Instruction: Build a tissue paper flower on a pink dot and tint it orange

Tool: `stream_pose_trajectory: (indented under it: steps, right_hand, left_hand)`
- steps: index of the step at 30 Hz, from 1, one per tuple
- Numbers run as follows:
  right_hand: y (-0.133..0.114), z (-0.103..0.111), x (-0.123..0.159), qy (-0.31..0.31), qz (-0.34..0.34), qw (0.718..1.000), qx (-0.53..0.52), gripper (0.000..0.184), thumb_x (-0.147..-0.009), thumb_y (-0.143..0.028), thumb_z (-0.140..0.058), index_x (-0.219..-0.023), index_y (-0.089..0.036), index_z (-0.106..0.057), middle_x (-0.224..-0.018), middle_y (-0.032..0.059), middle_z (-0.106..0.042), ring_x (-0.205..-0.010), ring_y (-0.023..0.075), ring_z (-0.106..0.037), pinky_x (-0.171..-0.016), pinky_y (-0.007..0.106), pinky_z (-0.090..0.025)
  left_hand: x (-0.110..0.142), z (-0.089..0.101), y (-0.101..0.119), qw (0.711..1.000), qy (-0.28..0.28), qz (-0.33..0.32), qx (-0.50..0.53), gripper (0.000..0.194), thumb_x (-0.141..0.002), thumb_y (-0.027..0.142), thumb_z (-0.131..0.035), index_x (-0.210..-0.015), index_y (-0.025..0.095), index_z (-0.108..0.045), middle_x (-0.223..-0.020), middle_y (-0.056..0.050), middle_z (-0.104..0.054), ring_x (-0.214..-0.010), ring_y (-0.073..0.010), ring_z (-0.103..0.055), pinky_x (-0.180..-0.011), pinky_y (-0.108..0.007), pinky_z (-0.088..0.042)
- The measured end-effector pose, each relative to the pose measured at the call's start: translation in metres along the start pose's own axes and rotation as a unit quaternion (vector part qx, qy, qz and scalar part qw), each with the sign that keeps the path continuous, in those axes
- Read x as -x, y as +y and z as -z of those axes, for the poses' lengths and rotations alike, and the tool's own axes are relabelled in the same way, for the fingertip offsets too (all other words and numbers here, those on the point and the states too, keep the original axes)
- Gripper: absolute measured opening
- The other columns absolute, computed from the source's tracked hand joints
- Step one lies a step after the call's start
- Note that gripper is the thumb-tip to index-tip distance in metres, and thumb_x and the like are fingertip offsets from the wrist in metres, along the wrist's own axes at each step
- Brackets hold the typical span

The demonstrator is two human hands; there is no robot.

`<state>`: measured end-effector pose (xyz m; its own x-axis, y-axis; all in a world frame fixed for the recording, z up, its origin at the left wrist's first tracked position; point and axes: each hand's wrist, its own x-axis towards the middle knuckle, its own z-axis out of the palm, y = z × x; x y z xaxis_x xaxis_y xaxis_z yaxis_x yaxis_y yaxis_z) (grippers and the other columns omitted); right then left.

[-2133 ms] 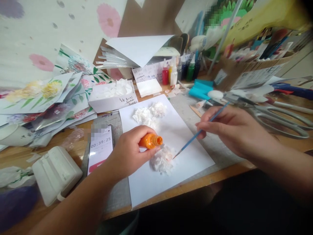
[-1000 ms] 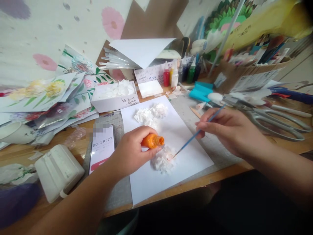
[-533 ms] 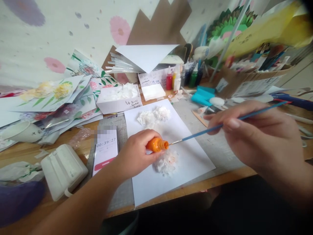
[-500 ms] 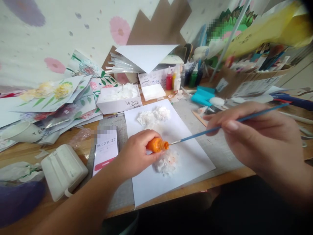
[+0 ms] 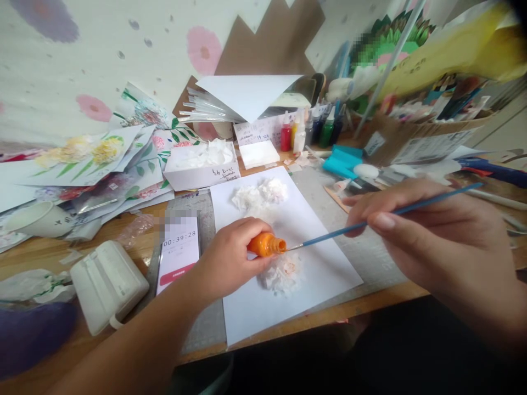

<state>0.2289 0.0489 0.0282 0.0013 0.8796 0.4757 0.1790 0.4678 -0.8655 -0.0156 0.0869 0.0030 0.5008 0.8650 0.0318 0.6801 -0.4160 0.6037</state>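
My left hand is wrapped round a small orange paint bottle, tipped on its side with its uncapped mouth facing right. In my right hand is a thin blue paintbrush, pinched between thumb and fingers. The brush tip is at the bottle's mouth; whether it touches the rim I cannot tell. Just below the bottle lies a crumpled white paper flower with faint orange marks. More white paper flowers sit farther up the same white sheet, partly hidden behind my left hand.
A phone showing a timer and a pale boxy device lie on the left. Behind the sheet stand a white box of paper pieces and several paint bottles. A cardboard box of brushes is at right.
The brush tip has shifted slightly down and right, and the brush handle's far end has dropped a little. My left hand and the bottle have barely moved.
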Motion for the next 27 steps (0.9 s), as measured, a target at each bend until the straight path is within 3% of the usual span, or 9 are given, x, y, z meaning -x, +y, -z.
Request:
stream_pose_trajectory:
  steps: [8,13,19,27]
  right_hand:
    - [-0.001,0.001,-0.002,-0.012,-0.042,0.998,-0.037,0.003,-0.077,-0.022,-0.067,-0.079,-0.025,-0.067,-0.075,0.0007,-0.068,-0.091,0.0193,-0.063,-0.076,0.031,-0.050]
    - [0.007,0.006,-0.010,0.041,-0.070,0.988,-0.132,0.005,-0.073,-0.018,-0.068,-0.069,-0.020,-0.066,-0.066,0.0011,-0.064,-0.074,0.0184,-0.064,-0.067,0.032,-0.050]
    - [0.026,0.014,-0.012,-0.043,-0.168,0.978,-0.116,0.005,-0.072,-0.025,-0.070,-0.070,-0.022,-0.067,-0.066,-0.0009,-0.064,-0.061,0.0130,-0.062,-0.060,0.028,-0.049]
    - [0.030,0.009,-0.007,-0.091,-0.193,0.973,-0.085,0.007,-0.073,-0.026,-0.070,-0.070,-0.023,-0.065,-0.066,-0.0024,-0.063,-0.062,0.0127,-0.064,-0.062,0.027,-0.051]
  left_hand:
    - [0.000,0.000,0.000,1.000,-0.003,0.000,0.003,0.017,-0.074,0.030,-0.064,-0.087,0.023,-0.056,-0.084,0.004,-0.059,-0.075,-0.0117,-0.054,-0.066,-0.024,-0.039]
    - [-0.002,0.001,0.001,1.000,0.004,0.007,0.004,0.015,-0.074,0.029,-0.063,-0.085,0.022,-0.056,-0.083,0.004,-0.059,-0.074,-0.0118,-0.054,-0.066,-0.025,-0.039]
    - [0.001,0.002,0.001,1.000,0.004,0.011,0.008,0.012,-0.074,0.028,-0.062,-0.084,0.022,-0.056,-0.082,0.005,-0.059,-0.073,-0.0112,-0.053,-0.065,-0.024,-0.040]
    - [-0.001,0.002,0.000,1.000,0.004,0.010,0.006,0.014,-0.074,0.029,-0.063,-0.086,0.023,-0.056,-0.083,0.005,-0.059,-0.073,-0.0111,-0.054,-0.064,-0.023,-0.040]
